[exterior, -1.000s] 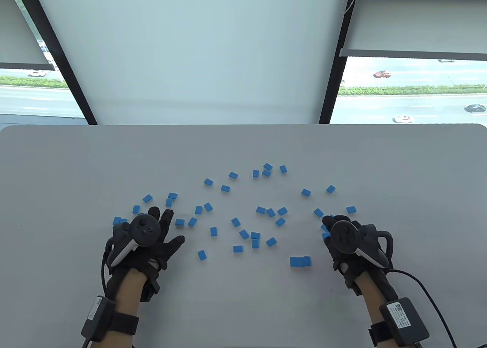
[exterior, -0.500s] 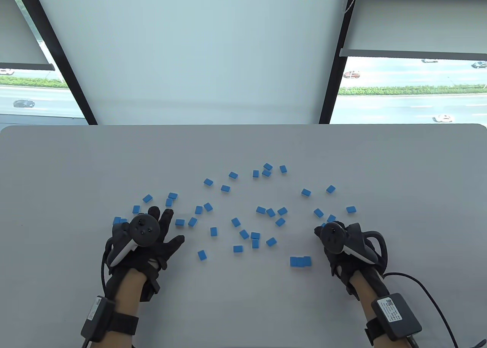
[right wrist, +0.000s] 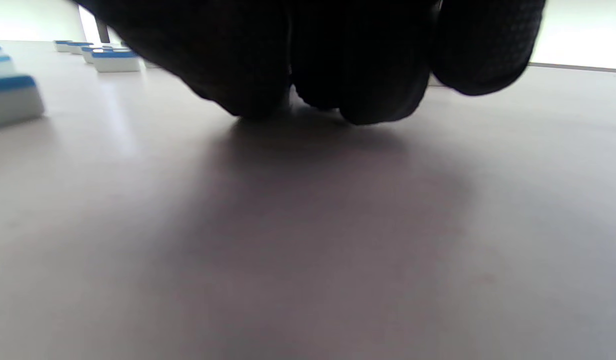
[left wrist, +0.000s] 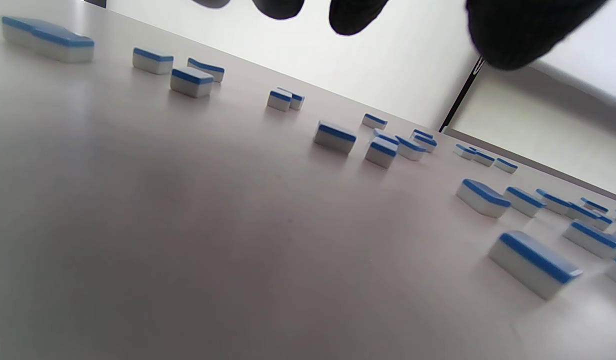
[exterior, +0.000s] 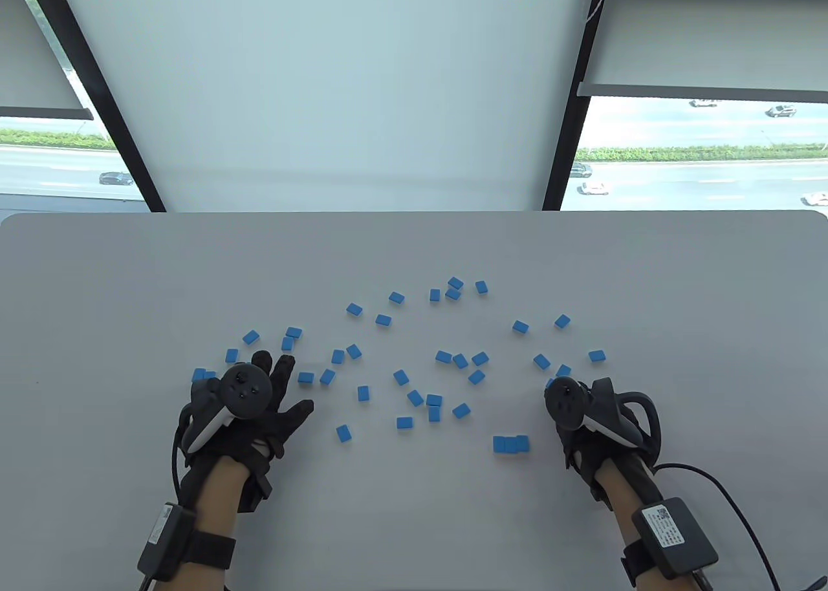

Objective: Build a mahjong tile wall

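Note:
Several blue-backed mahjong tiles (exterior: 443, 357) lie scattered face down across the white table (exterior: 414, 248). A short row of three tiles (exterior: 511, 444) lies side by side near the front. My left hand (exterior: 278, 384) rests flat with its fingers spread among the left tiles; its fingertips (left wrist: 358, 15) hang over bare table. My right hand (exterior: 561, 407) sits just right of the row, its fingers hidden under the tracker. In the right wrist view its fingers (right wrist: 358, 75) are bunched with their tips on the table, and a pale sliver between them looks like a tile.
Loose tiles (exterior: 563, 321) lie beyond the right hand, and one tile (right wrist: 10, 97) sits close on its left. A joined pair of tiles (left wrist: 48, 40) lies by the left hand. A black cable (exterior: 731, 494) trails from the right wrist. Window frames stand behind the table.
My right hand has drawn back toward me from the tiles at the right and turned inward, ending beside the row of three. The left hand has not moved.

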The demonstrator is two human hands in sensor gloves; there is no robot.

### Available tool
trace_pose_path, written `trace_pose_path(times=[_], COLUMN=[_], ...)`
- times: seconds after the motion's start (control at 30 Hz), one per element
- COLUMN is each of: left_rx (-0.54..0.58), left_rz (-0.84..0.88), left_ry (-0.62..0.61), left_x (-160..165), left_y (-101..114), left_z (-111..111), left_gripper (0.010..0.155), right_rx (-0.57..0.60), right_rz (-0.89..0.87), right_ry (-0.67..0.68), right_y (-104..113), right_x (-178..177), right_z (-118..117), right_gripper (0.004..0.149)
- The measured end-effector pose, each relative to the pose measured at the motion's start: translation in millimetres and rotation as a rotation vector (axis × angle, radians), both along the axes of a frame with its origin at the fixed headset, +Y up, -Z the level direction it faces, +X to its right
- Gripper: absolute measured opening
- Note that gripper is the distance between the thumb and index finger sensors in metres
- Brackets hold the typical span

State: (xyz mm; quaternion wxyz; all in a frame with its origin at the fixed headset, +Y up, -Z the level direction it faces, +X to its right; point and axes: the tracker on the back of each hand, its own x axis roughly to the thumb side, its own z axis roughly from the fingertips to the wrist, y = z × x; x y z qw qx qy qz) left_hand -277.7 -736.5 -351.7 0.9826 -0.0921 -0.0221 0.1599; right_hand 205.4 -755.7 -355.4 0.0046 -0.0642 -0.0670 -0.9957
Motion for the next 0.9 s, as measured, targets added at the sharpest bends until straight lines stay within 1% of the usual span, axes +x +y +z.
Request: trace_pose_path(times=[0.2,0.3,0.43,0.6,0.7,0.9], left_rx=[-0.003,-0.004,-0.005,-0.008,-0.009,-0.009], left_rz=[-0.002,-0.004,-0.004,-0.004,-0.007,-0.007], left_ry=[-0.001,-0.001,0.0,0.003,0.001,0.002], left_x=[0,0,1,0,1,1], left_y=[0,0,-1,-1,-1,-1], left_z=[0,0,0,0,0,0], left_gripper=[0.084,0.084,0.084,0.084,0.084,0.084], right_rx=[-0.035,-0.068,-0.09,-0.138,-0.14,-0.141], right_rz=[-0.011,-0.019,-0.061,-0.025,0.0,0.009], right_ry=[-0.006,0.016,0.061,0.12,0.138,0.14], right_y=[0,2,8,11,11,10], right_x=[-1,-5,-16,-33,-39,-40], right_z=[1,4,13,25,29,29], right_gripper=[0.056,0.057,0.058,0.059,0.059,0.058])
